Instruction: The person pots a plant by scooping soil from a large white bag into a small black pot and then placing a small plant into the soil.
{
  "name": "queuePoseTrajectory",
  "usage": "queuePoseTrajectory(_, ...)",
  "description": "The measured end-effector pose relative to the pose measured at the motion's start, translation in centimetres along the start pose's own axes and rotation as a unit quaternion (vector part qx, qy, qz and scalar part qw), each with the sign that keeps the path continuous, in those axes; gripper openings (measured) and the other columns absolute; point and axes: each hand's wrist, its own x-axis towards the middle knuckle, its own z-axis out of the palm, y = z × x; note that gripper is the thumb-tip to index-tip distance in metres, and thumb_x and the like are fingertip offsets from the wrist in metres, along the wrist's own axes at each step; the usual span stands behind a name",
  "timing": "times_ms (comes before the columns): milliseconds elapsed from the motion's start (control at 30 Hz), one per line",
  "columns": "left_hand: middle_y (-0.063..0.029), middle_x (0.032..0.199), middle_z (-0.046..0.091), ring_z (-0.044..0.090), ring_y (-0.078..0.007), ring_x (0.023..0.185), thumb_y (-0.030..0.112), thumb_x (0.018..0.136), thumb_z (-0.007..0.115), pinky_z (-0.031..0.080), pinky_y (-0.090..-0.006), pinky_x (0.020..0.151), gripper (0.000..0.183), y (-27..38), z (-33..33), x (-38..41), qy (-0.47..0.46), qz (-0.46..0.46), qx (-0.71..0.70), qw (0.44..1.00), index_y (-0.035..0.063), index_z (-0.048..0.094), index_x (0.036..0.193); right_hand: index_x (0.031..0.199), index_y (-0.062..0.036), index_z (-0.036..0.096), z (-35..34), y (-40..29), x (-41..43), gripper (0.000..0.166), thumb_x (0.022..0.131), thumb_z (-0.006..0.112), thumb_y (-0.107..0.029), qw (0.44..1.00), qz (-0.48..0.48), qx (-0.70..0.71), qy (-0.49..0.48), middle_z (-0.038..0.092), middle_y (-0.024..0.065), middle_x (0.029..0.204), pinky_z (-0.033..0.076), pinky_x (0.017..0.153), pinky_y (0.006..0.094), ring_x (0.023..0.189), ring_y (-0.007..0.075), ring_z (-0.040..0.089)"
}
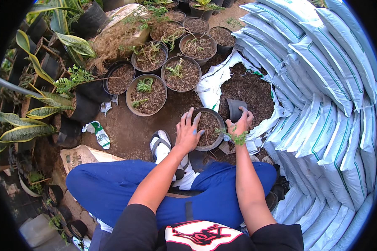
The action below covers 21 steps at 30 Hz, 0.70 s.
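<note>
My left hand [188, 131], fingers spread and bluish at the tips, rests at the left rim of a round plastic pot [220, 141] filled with dark planting mix. A small leafy sprig [238, 138] lies over that pot's right rim and my right wrist. Just right of the pot, my right hand [241, 120] has its thumb and fingers around the edge of a smaller, tilted black pot [235, 108]. Behind that pot is a torn-open white sack [212, 84] with loose dark mix [251, 91] in it.
Several soil-filled pots [182, 73] stand ahead, some with cuttings. Stacked white sacks [326, 72] bearing writing rise on the right. Potted snake plants [28, 133] line the left. A plastic scrap [97, 133] and an empty-looking sack [78, 157] lie on the ground.
</note>
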Motion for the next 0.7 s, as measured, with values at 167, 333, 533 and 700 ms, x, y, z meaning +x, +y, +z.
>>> queuePoseTrajectory(167, -0.0171, 0.17, 0.02, 0.028, -0.043, 0.151, 0.024, 0.091, 0.077, 0.036, -0.0554, 0.118, 0.077, -0.3, -0.1, -0.2, -0.024, 0.01, 0.005, 1.0, 0.0163, 0.041, 0.158, 0.138, -0.0111, 0.052, -0.2, 1.0, -0.3, 0.079, 0.066, 0.083, -0.014, 0.996, 0.022, 0.069, -0.047, 0.043, 0.0224, 0.138, 0.035, 0.116, 0.0508, 0.133, 0.0419, 0.043)
queuePoseTrajectory(333, -0.0227, 0.17, 0.018, 0.025, -0.0471, 0.153, 0.003, 0.088, 0.071, 0.028, -0.0509, 0.127, 0.087, -0.8, -1.6, 0.6, -0.071, 0.013, -0.118, 0.99, 0.0157, 0.03, 0.163, 0.139, -0.0083, 0.05, -0.6, 4.2, 0.5, 0.075, 0.073, 0.083, -0.008, 0.916, 0.235, 0.32, -0.065, 0.05, 0.016, 0.133, 0.058, 0.09, 0.0431, 0.113, 0.0301, 0.06)
queuePoseTrajectory(533, -0.0312, 0.142, 0.057, 0.052, -0.0456, 0.137, 0.006, 0.089, 0.069, 0.04, -0.0469, 0.118, 0.073, -0.1, -3.8, -1.0, -0.055, -0.191, -0.178, 0.964, 0.0038, 0.04, 0.156, 0.14, -0.008, 0.042, -5.4, 1.7, -0.4, 0.069, 0.081, 0.078, -0.001, 0.851, 0.26, 0.456, -0.025, 0.056, 0.0108, 0.125, 0.061, 0.083, 0.041, 0.109, 0.0242, 0.062)
queuePoseTrajectory(700, -0.0355, 0.116, 0.069, 0.064, -0.0514, 0.117, 0.01, 0.087, 0.064, 0.051, -0.0544, 0.104, 0.042, -1.2, -1.2, -1.7, 0.016, -0.229, -0.202, 0.952, -0.0028, 0.064, 0.127, 0.142, -0.0075, 0.043, -7.1, 1.2, -0.6, 0.068, 0.083, 0.076, 0.002, 0.866, 0.159, 0.473, -0.014, 0.055, 0.012, 0.131, 0.056, 0.094, 0.0367, 0.112, 0.0239, 0.062)
